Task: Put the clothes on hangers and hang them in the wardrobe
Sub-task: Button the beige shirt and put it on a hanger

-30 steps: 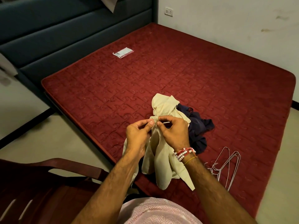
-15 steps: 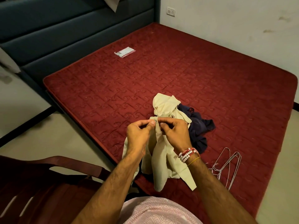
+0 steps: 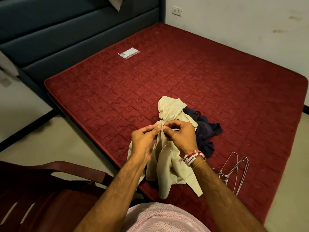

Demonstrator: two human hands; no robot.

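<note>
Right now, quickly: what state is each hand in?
Left hand: closed, pinching the cream garment.
Right hand: closed, pinching the same garment.

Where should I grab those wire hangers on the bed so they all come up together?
Probably at the bunched necks, where the wires meet beside the right forearm. The wire hangers lie flat on the red mattress, so come straight down from above and pinch there; the long thin loops are spread apart. The right hand, nearest, now pinches the cream garment.
</note>
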